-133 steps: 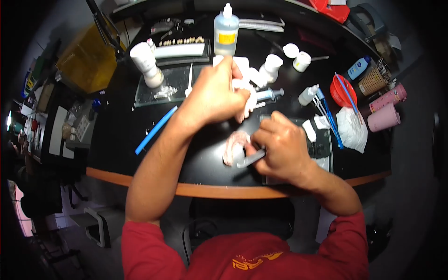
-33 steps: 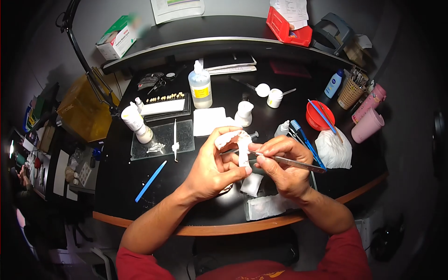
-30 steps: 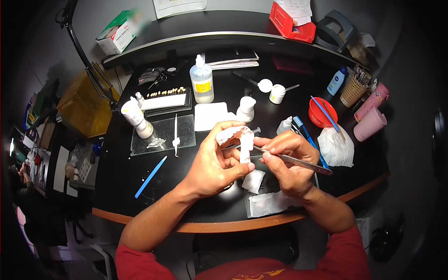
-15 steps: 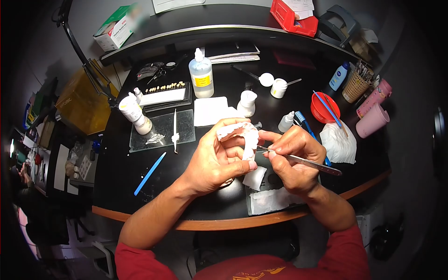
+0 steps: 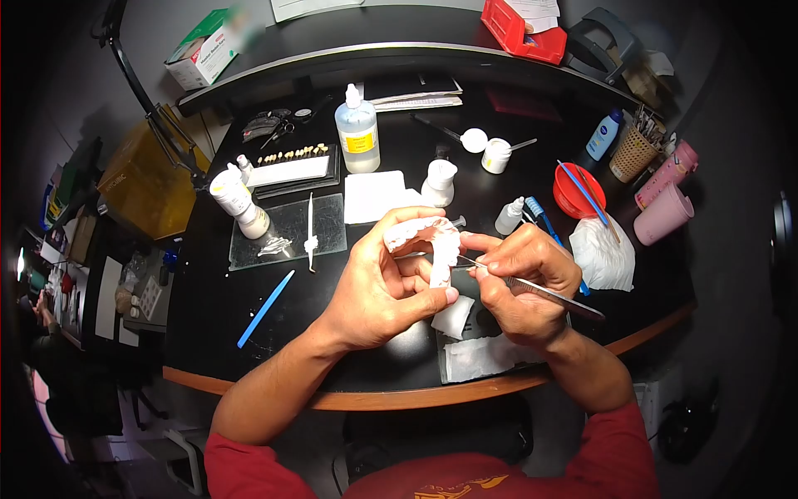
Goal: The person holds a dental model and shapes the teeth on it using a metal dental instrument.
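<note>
My left hand is closed round a pale pink-white dental arch model, thumb at its lower end and fingers behind it. A slim metal tool lies pinched between the thumb and fingers of my right hand. Its thin tip points left at the model's right side; whether it touches cannot be made out. Beneath the hands, a folded white piece and a white sheet lie on a glass slab.
A glass plate with a white-handled tool and a blue stick are at left. Behind stand a clear bottle and white jars. A red bowl, white cloth and pink cup are at right.
Since the oldest frame, my left hand has brought the model in front of me, and my right hand has come up beside it with the metal tool. Over the last half second both hands barely moved.
</note>
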Available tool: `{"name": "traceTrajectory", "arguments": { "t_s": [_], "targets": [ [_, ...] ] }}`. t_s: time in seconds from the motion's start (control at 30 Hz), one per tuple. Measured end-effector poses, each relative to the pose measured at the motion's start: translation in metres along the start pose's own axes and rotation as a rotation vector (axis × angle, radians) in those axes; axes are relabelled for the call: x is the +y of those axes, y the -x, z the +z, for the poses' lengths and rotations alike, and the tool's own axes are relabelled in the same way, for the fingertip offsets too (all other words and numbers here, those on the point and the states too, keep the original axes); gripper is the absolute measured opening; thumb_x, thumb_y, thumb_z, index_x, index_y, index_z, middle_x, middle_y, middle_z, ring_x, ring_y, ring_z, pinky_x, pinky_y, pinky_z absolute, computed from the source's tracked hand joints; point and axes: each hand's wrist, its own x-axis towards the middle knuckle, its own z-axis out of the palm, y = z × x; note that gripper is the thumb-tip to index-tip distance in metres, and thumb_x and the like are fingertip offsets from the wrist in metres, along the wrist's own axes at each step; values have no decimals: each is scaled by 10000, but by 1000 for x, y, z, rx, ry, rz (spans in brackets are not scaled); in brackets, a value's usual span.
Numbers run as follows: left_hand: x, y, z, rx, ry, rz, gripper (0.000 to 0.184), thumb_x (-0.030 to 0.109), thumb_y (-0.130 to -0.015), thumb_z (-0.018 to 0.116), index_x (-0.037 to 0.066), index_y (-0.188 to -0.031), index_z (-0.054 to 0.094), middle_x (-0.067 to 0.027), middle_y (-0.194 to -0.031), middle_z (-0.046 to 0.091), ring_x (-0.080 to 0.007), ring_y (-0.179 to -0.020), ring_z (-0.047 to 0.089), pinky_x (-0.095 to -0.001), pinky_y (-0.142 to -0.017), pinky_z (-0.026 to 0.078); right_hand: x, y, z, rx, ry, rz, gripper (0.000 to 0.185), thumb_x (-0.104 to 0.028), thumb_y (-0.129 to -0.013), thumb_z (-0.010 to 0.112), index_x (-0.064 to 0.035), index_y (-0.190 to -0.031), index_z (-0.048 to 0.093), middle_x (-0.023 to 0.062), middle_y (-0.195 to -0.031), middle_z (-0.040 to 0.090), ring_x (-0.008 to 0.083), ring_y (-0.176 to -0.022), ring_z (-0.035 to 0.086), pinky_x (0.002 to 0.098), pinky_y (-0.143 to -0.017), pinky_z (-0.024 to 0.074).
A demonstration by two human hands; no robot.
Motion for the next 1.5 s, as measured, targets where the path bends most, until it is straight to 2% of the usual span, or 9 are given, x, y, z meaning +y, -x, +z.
{"name": "traceTrajectory", "arguments": {
  "t_s": [0.37,0.7,0.77,1.17,1.37,1.5],
  "targets": [
    [-6,3,10,80,-69,94,714,-108,-846,794,-18,-1452,427,-164,-1294,592,-151,-939,718,-257,-773,614,1,-2,-3,-16,109,-47,168,124,-790,741,11,-879,655,121,-830,649,181,-771,697,494,-898,656],
    [-20,9,21,256,-33,169,583,-99,-878,774,-18,-1366,465,-148,-1211,629,-114,-908,712,-203,-730,594,0,3,10,-6,117,-76,150,91,-809,771,17,-886,665,139,-838,660,219,-804,732,458,-842,675],
    [-20,9,22,273,-24,181,566,-107,-882,765,-19,-1357,470,-149,-1199,635,-106,-898,710,-190,-714,587,-1,3,11,-12,136,-86,148,86,-820,772,17,-898,667,144,-852,663,223,-819,733,464,-869,671],
    [-21,8,22,278,-51,220,557,-114,-881,760,-11,-1348,474,-142,-1170,648,-97,-901,703,-186,-706,586,0,3,11,-21,137,-108,159,106,-823,758,24,-910,652,159,-866,655,234,-825,738,476,-875,670],
    [-23,11,22,283,-46,214,549,-116,-883,754,-9,-1340,469,-160,-1187,663,-114,-927,709,-203,-734,597,0,4,11,-31,139,-110,164,118,-812,754,21,-898,654,150,-856,650,251,-832,748,465,-867,671],
    [-26,10,23,276,-39,244,544,-113,-885,755,-3,-1333,467,-183,-1209,667,-153,-1019,708,-232,-797,614,-3,5,11,-31,156,-101,174,130,-800,753,15,-888,657,141,-850,647,273,-846,762,451,-863,670]
  ]
}}
